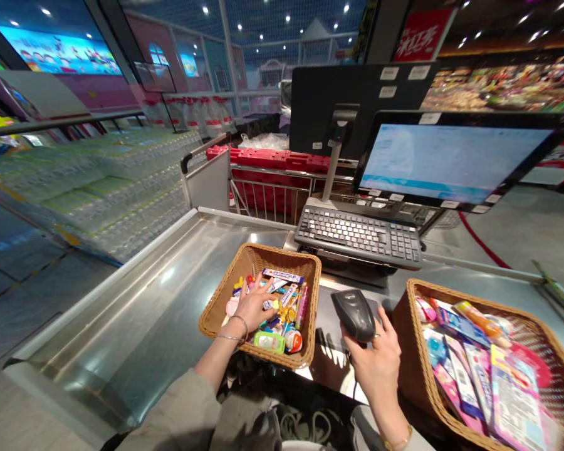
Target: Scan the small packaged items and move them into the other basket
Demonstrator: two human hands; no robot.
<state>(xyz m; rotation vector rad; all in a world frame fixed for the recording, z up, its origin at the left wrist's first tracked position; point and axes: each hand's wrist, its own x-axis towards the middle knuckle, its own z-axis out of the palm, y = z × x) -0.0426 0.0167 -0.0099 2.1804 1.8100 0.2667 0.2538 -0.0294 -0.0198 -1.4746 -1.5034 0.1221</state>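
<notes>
My left hand reaches into a woven brown basket on the metal counter. Its fingers are spread over small wrapped sweets, and nothing is visibly gripped. Around it lie a blue-and-white bar, a pink tube-shaped packet, a green-lidded box and an orange-and-white egg. My right hand is wrapped round a black barcode scanner, held just right of that basket. The scanner's handle is mostly hidden by my fingers.
A second woven basket at the right holds several packets. Behind the counter stand a keyboard, a lit monitor and another screen's dark back. Stacked bottle packs are at the left, near a trolley.
</notes>
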